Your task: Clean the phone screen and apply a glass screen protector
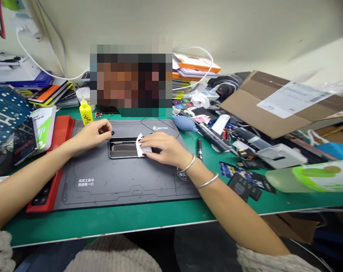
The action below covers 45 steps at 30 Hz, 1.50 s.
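Note:
A smartphone (123,153) with a dark glossy face and a pale metal frame lies flat on the grey work mat (111,181). My right hand (165,149) covers its right end and presses a small white wipe (140,148) against the glass. Dark nails show at the wipe's edge. Just off the phone's upper left corner, my left hand (93,134) has its fingers curled together in a pinch. Anything between those fingertips is too small or hidden to make out.
Behind my left hand stands a yellow dispenser bottle (86,112). A red tray (56,136) borders the mat on the left. On the right lie a blue air blower (185,124), a black pen-like tool (199,149), loose parts, a cardboard box (245,98) and a bottle (310,176).

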Motion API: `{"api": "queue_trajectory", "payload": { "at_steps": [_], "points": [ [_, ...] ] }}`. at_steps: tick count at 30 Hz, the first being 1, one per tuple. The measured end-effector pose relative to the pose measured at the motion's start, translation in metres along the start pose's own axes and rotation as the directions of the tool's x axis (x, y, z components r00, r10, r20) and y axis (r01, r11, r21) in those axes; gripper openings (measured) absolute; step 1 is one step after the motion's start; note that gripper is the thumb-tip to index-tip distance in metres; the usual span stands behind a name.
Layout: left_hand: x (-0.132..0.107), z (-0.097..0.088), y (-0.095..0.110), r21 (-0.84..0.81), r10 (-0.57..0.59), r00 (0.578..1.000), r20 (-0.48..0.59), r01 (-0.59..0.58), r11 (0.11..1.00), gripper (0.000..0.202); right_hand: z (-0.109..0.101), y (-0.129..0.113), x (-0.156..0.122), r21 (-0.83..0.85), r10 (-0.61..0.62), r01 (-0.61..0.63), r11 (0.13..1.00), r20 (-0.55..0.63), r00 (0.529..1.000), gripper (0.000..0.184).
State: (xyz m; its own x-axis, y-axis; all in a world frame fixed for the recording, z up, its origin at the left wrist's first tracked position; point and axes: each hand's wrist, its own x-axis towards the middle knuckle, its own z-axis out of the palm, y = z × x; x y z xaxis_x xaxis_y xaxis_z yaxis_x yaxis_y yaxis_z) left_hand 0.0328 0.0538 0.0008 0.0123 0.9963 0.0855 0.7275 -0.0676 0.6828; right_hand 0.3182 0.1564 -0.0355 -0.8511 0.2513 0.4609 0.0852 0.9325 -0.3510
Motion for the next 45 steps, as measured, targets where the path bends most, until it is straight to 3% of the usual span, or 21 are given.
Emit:
{"api": "queue_trajectory", "payload": {
  "at_steps": [6,17,22,28,33,38,42,45],
  "points": [
    [-0.002,-0.002,0.004,-0.004,0.004,1.0,0.015,-0.004,1.0,0.013,0.003,0.003,-0.002,-0.004,-0.067,0.066,0.998,-0.05,0.997,0.009],
    [-0.001,-0.003,0.002,0.003,-0.01,1.0,0.01,0.01,1.0,0.017,0.006,0.004,0.002,0.021,-0.032,0.032,0.999,-0.029,0.999,0.011],
    [-0.003,-0.004,0.003,0.017,-0.003,1.0,0.013,0.003,1.0,0.016,0.009,0.001,0.004,-0.038,-0.028,0.025,0.999,-0.072,0.997,0.009],
    [-0.002,-0.004,0.001,0.019,-0.004,1.0,0.012,0.003,1.0,0.016,0.012,0.002,0.006,-0.036,-0.101,0.1,0.994,-0.049,0.994,0.011],
    [-0.001,-0.004,-0.003,0.021,-0.009,1.0,0.003,0.009,1.0,0.015,0.012,0.005,0.005,-0.097,-0.048,0.04,0.994,-0.089,0.995,0.013],
    [0.0,-0.004,-0.006,0.031,-0.004,1.0,0.006,0.004,1.0,0.016,0.016,0.001,0.006,-0.06,-0.135,0.131,0.99,-0.064,0.989,0.015],
    [0.0,-0.004,-0.005,0.035,-0.004,1.0,0.005,0.004,0.999,0.017,0.015,0.006,0.005,-0.132,-0.085,0.07,0.989,-0.112,0.99,0.016],
    [0.0,-0.005,-0.003,0.038,-0.003,1.0,0.003,0.003,0.999,0.017,0.012,0.004,0.004,-0.156,-0.071,0.058,0.986,-0.08,0.994,0.015]
  ]
}}
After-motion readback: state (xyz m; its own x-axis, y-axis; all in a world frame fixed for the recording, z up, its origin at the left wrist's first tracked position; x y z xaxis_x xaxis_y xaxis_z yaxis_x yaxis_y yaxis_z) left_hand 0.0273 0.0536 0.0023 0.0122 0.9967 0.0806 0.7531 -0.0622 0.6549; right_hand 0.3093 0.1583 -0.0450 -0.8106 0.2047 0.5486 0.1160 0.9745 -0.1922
